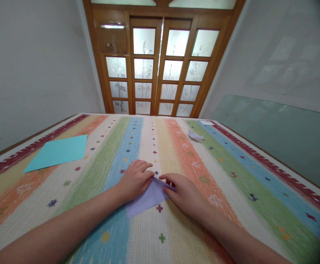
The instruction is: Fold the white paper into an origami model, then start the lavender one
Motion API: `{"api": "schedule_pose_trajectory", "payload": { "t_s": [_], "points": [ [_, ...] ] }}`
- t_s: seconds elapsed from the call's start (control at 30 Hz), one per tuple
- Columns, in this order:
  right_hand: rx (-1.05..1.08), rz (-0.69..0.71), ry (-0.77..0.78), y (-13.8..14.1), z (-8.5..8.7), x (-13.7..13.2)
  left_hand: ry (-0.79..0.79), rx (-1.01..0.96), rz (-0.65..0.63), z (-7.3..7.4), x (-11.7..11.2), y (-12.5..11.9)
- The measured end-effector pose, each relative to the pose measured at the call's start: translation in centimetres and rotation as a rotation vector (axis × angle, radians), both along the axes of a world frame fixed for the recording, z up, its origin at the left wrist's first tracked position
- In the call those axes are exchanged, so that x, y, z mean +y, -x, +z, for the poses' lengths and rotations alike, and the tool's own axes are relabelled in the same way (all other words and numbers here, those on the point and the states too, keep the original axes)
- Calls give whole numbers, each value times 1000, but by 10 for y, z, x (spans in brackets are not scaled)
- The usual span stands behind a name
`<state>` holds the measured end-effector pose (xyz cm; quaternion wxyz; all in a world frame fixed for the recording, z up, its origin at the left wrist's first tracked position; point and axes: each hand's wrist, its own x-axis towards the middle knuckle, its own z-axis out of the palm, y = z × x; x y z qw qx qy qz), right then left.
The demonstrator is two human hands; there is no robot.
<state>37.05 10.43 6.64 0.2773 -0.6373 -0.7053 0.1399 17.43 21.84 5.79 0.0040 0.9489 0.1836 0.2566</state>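
Note:
A folded sheet of purple paper [148,200] lies on the striped tablecloth, between my two hands. My left hand [136,179] rests over its upper left part, fingers closed together, with the fingertips at the paper's top edge. On the other side, my right hand [183,191] pinches the right corner of the paper between thumb and fingers. Part of the paper is hidden under the left hand. Its lower left corner sticks out below that hand.
A flat turquoise sheet of paper [58,152] lies at the left of the striped tablecloth [160,249]. Farther back on the right sits a small folded pale paper piece [195,136]. A white slip [206,123] lies near the far right edge. Wooden glazed doors [158,66] stand beyond the table.

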Motion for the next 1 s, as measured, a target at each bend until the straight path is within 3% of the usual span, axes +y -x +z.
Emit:
{"api": "schedule_pose_trajectory", "payload": {
  "t_s": [0.2, 0.3, 0.4, 0.57, 0.8, 1.0],
  "points": [
    [50, -38, -353, -9, 10, 0, -106, -161, 98, 10, 6, 13],
    [130, -145, -499, -18, 11, 3, -48, -318, 102, 11, 10, 20],
    [277, -244, -524, -25, 8, 8, 86, -477, 89, 11, 10, 23],
    [609, -309, -414, -31, 0, 16, 444, -559, -12, 11, 2, 25],
    [806, -162, -138, -28, -7, 22, 1054, -592, -121, 3, 12, 14],
    [1147, -118, 245, -22, -8, 22, 1263, -570, -157, -7, 21, 8]
  ]
}}
